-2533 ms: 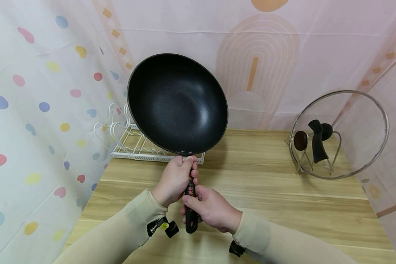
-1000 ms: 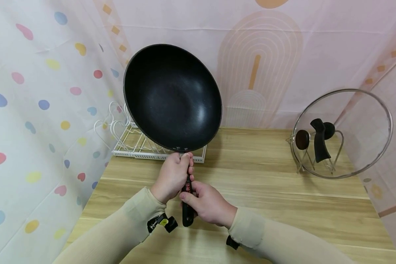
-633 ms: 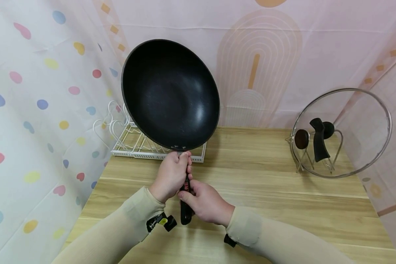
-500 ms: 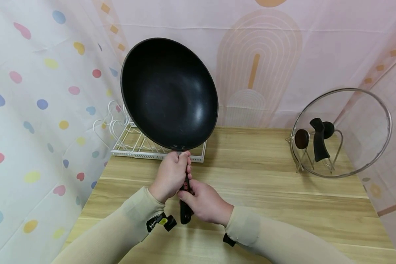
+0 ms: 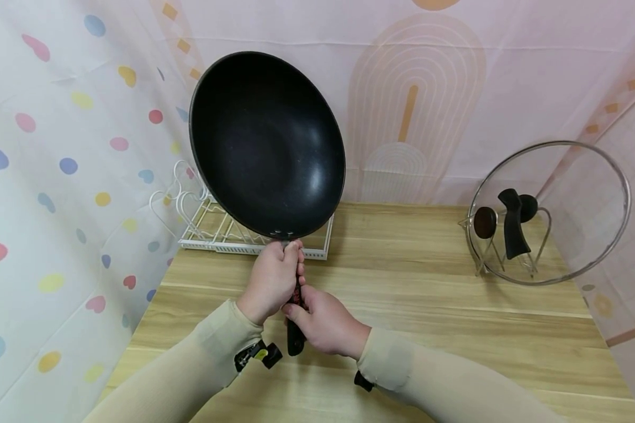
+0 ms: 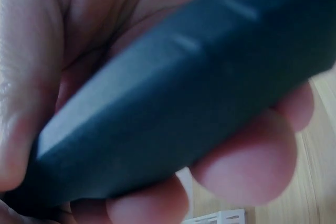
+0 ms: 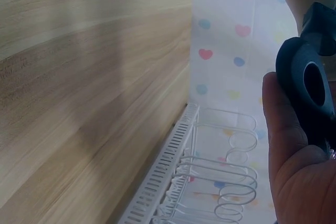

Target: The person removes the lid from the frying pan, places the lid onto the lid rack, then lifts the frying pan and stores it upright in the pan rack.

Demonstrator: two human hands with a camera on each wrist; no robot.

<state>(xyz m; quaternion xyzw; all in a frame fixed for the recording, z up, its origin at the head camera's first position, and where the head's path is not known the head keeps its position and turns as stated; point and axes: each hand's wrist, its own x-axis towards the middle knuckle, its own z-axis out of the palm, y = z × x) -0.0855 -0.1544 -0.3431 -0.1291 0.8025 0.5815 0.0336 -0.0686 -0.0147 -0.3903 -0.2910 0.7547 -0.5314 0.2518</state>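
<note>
A black wok (image 5: 267, 147) is held up in the air, tilted so its inside faces the head camera. My left hand (image 5: 271, 280) grips its long black handle (image 5: 295, 338) close to the bowl, thumb along the top. Further down, my right hand (image 5: 330, 323) holds the same handle, its thumb across the upper side. The left wrist view shows curled fingertips (image 6: 247, 166) under the dark handle. In the right wrist view, the handle's end with its hanging hole lies against the right hand's fingers (image 7: 283, 114).
Behind and below the wok, a white wire dish rack (image 5: 314, 254) stands on the wooden table (image 5: 402, 282), partly covered by the bowl. At the right, a glass lid (image 5: 626, 200) with a black handle leans upright in a wire stand (image 5: 546, 235). Patterned curtains (image 5: 317, 23) hang behind.
The wok has risen and shifted slightly left in the head view, both hands moving with it. Their grip on the handle stays the same.
</note>
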